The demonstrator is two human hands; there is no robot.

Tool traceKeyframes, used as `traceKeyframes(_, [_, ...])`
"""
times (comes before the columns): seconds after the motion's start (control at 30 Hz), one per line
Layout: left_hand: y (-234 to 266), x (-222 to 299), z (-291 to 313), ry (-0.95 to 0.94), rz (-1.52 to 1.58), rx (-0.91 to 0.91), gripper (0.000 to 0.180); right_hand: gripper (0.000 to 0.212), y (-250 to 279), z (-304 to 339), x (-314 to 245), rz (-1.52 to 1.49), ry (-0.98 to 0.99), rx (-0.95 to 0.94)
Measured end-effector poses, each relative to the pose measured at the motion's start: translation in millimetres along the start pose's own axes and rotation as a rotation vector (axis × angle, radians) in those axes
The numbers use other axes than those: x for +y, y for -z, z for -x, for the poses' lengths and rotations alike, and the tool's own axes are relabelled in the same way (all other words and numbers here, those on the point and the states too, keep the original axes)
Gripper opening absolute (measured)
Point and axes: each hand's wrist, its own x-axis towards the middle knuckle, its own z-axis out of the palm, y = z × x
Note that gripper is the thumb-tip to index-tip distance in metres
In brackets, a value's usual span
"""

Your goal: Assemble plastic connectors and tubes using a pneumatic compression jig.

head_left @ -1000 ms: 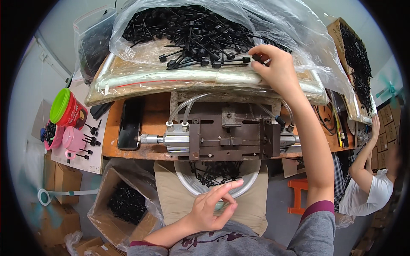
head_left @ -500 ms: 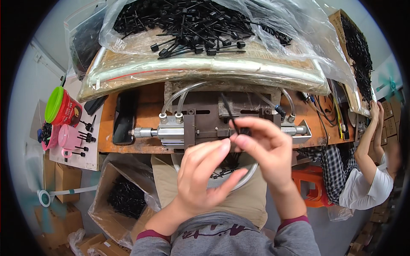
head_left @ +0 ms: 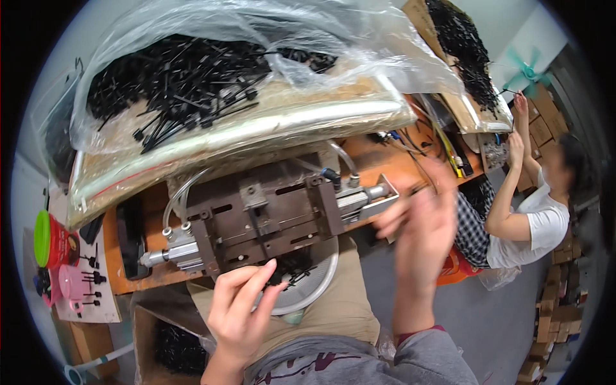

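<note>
The left hand [head_left: 239,314] pinches a black stemmed part [head_left: 259,239] by its thicker head, between thumb and fingers. The part is dark, with a thin, straight stem reaching over the brown metal fixture [head_left: 282,206]. The right hand [head_left: 425,224], blurred, is apart at the right; whether it grips anything cannot be told. The fixture sits on an orange-brown wooden table [head_left: 369,156], near a heap of similar black parts [head_left: 186,77]. Beyond are a grey floor [head_left: 504,324], a green fan [head_left: 529,72] and a seated person [head_left: 531,215] in white.
</note>
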Motion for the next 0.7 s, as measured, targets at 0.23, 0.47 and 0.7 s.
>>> traceKeyframes(0.23, [-10.3,-8.8,2.1,-0.021,-0.013,-0.147,0.032,0.044,31.8,-18.6,-19.9,0.094,0.063,0.179])
traceKeyframes(0.47, [-6.4,-27.1,12.4,-0.077,-0.33,-0.198,0.03,0.039,14.9,34.3,10.6,0.043,-0.017,0.199])
traceKeyframes(0.7, [-20.2,-36.5,8.8,-0.149,-0.425,-0.223,0.021,0.038,7.2,50.5,12.0,0.048,0.078,-0.129])
